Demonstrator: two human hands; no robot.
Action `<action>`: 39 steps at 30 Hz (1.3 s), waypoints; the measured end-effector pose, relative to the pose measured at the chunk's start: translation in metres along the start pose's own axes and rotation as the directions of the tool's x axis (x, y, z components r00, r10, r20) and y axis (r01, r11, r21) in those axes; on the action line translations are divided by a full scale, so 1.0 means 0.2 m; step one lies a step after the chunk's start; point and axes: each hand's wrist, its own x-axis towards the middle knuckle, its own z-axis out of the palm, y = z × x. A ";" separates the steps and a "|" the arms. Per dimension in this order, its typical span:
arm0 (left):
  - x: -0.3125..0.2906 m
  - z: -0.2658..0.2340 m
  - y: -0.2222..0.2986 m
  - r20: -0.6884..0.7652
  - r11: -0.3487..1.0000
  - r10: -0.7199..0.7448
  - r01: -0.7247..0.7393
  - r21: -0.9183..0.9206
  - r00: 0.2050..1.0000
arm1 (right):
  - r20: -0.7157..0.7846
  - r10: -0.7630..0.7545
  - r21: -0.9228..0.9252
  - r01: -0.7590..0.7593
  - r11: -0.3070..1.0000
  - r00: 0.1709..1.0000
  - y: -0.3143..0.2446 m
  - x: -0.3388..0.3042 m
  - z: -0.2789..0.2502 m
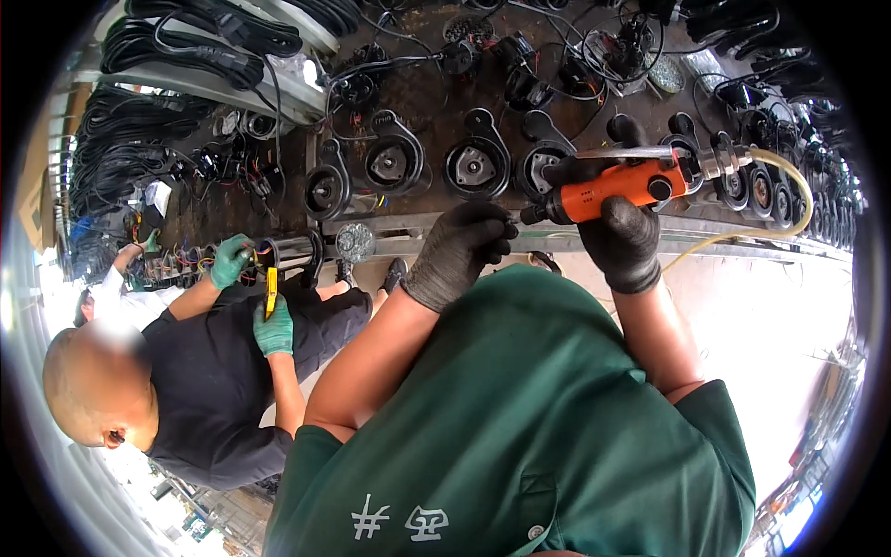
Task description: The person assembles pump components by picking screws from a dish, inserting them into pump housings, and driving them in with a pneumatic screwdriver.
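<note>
A dark grey glove covers my right hand [624,237], which grips an orange air screwdriver [624,190] with a silver lever. The tool lies almost level, its black chuck toward my left hand. My left hand [464,249], gloved the same way, is closed with the fingertips pinched together beside the driver's tip. Whatever sits in that pinch is too small to make out. Just beyond my hands, black round housings with metal centres stand in a row; one housing [476,167] is beyond my left hand, and another housing [543,167] lies partly behind the screwdriver.
A pale hose [806,186] loops from the tool's back end. Small metal parts fill a round dish [355,242] at the bench edge. Coiled black cables [200,42] lie far left. At my left, a co-worker in green gloves [274,330] holds a yellow tool.
</note>
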 end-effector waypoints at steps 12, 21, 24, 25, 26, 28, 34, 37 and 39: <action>0.06 -0.03 0.11 0.155 0.989 0.049 -0.070 0.128 0.987 | 0.115 0.188 0.349 -0.217 0.912 0.975 0.11 0.08 -0.32; 0.52 -0.26 0.38 0.369 -0.122 0.114 -0.356 0.927 0.922 | -0.031 0.131 0.676 -0.076 0.733 0.991 0.05 0.10 -0.33; 0.58 -0.26 0.38 0.382 -0.371 0.010 -0.351 0.859 0.924 | -0.037 0.190 0.699 -0.110 0.707 0.981 0.09 0.05 -0.27; 0.58 -0.25 0.38 0.353 -0.408 -0.026 -0.332 0.850 0.935 | -0.043 0.220 0.715 -0.124 0.688 0.975 0.10 0.03 -0.25; 0.58 -0.24 0.38 0.321 -0.409 -0.032 -0.305 0.860 0.947 | -0.069 0.247 0.669 -0.138 0.730 0.967 0.12 0.00 -0.25; 0.55 -0.21 0.40 0.312 -0.420 -0.021 -0.292 0.859 0.950 | -0.043 0.208 0.639 -0.133 0.757 0.977 0.13 0.00 -0.21; 0.58 -0.24 0.43 0.371 -0.498 -0.055 -0.347 0.795 0.927 | 0.033 -0.019 0.486 0.001 0.874 0.999 0.08 0.06 -0.15; 0.59 -0.22 0.41 0.367 -0.525 -0.095 -0.360 0.772 0.925 | -0.020 0.099 0.508 -0.075 0.858 0.995 0.10 0.07 -0.15; 0.59 -0.21 0.40 0.315 -0.570 -0.118 -0.324 0.755 0.942 | -0.041 0.138 0.510 -0.098 0.855 0.990 0.14 0.06 -0.14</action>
